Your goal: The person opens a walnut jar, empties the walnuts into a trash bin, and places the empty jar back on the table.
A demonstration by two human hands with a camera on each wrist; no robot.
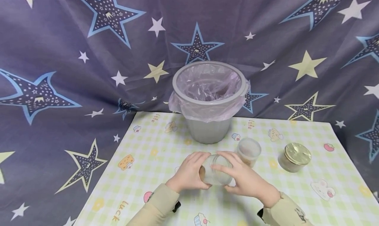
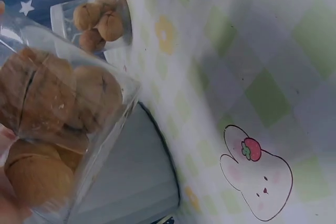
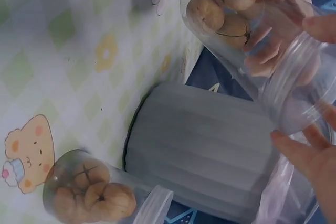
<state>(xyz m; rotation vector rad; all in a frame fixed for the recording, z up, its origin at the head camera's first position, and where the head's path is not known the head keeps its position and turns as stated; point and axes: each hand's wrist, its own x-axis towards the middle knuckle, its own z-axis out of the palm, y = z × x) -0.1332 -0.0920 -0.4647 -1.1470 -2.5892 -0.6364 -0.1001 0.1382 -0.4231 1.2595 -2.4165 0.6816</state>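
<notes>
Both hands hold a clear plastic jar (image 1: 217, 173) tilted on its side above the table. Walnuts (image 2: 50, 93) lie in its bottom end. My left hand (image 1: 190, 171) grips the jar's body near the base. Spread around the ridged, clear top end (image 3: 294, 80) are the fingers of my right hand (image 1: 247, 178). Just beyond the right hand stands a second clear jar (image 1: 248, 150) with a translucent lid; several walnuts (image 3: 100, 195) show inside it. Farther right is a jar with a gold lid (image 1: 296, 157), also with walnuts.
A grey trash bin (image 1: 208, 130) lined with a thin pink bag (image 1: 207, 112) stands at the table's back, straight ahead of the hands. The checked cloth (image 1: 139, 186) covers the table. Behind hangs a dark curtain (image 1: 142, 48) with stars.
</notes>
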